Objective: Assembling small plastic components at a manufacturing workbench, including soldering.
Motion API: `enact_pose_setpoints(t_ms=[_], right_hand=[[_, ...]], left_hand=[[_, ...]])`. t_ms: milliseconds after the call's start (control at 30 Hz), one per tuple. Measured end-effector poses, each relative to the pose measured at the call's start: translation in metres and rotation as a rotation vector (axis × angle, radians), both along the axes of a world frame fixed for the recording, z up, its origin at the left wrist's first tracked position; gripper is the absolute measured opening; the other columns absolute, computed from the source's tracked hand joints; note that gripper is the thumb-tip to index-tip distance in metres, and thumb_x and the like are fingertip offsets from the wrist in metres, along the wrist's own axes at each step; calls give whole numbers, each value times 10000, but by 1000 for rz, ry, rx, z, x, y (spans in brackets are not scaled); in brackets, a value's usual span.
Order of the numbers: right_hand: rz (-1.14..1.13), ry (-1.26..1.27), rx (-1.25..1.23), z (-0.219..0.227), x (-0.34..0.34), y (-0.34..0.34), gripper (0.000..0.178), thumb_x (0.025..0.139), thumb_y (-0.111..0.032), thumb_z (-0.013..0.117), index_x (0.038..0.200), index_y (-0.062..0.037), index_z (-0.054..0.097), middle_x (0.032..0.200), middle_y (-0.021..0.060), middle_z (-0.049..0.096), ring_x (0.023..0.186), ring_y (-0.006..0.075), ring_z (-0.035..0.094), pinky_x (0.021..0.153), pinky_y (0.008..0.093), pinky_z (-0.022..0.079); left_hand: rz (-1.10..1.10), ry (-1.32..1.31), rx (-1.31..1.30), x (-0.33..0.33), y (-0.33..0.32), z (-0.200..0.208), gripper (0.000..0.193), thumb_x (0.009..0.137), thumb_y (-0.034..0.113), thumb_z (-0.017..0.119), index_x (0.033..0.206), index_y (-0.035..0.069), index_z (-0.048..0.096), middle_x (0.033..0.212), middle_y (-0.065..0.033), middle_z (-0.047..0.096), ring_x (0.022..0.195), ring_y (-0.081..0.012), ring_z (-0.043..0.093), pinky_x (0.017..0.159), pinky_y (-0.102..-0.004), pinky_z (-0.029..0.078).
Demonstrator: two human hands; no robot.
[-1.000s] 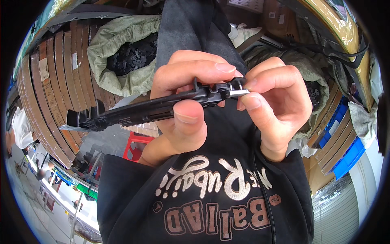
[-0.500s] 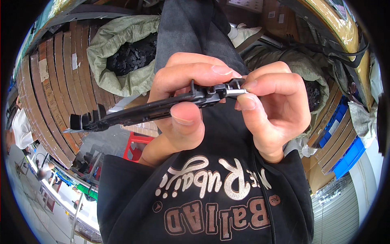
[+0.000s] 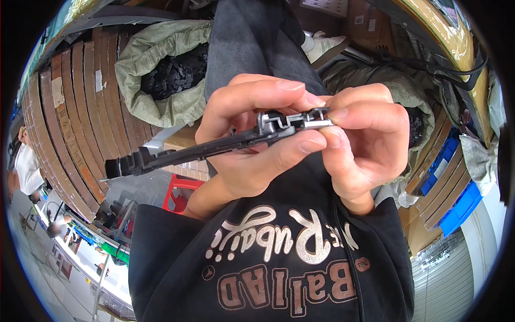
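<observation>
A long, thin black plastic part (image 3: 188, 153) is held in front of my chest, slanting down to the left. My left hand (image 3: 247, 137) is closed round its right half, with the thumb below and the fingers above and behind. At the part's right end, a small silver metal pin (image 3: 318, 123) lies in a moulded recess. My right hand (image 3: 370, 139) pinches that end, thumb and fingertips closed on the pin's outer tip. Its fingertips hide the very end of the pin and part. The far left tip of the part sticks out free.
A woven sack (image 3: 131, 80) of small black pieces stands at upper left, beside stacked brown cartons (image 3: 75, 112). Another sack (image 3: 397, 80) is at the right, near blue bins (image 3: 461, 209). A red stool (image 3: 179, 188) sits below left; a yellow-edged table (image 3: 456, 37) borders the upper right.
The black part has turned in my hands, showing more of the recess at its right end. My left thumb has moved right along the part, closer to the metal pin.
</observation>
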State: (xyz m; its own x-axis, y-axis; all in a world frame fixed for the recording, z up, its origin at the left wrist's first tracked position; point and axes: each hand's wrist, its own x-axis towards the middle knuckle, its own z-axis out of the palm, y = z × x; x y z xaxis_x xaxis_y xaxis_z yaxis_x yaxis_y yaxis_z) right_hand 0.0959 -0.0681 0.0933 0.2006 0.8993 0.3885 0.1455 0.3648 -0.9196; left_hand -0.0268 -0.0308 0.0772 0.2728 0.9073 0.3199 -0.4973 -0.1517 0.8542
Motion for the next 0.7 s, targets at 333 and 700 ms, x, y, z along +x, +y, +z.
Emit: enact_pose_setpoints(t_ms=[333,700], right_hand=[[169,125,-114,1,6,3,402,766,-281,633,980,42,524,822,100,516,712,127,472,608,218,374],[108,1,4,-4,7,10,332,781,-282,599,923,18,592,867,129,551,783,188,524,663,260,432]], left_hand=[[-142,-45,-133,-4,1,6,261,692,5,678,909,66,545,941,-89,509,862,-164,525,745,-275,447],[-184,-11,-151,-5,5,6,226,684,18,694,845,99,557,918,-42,453,836,-135,506,720,-253,446]])
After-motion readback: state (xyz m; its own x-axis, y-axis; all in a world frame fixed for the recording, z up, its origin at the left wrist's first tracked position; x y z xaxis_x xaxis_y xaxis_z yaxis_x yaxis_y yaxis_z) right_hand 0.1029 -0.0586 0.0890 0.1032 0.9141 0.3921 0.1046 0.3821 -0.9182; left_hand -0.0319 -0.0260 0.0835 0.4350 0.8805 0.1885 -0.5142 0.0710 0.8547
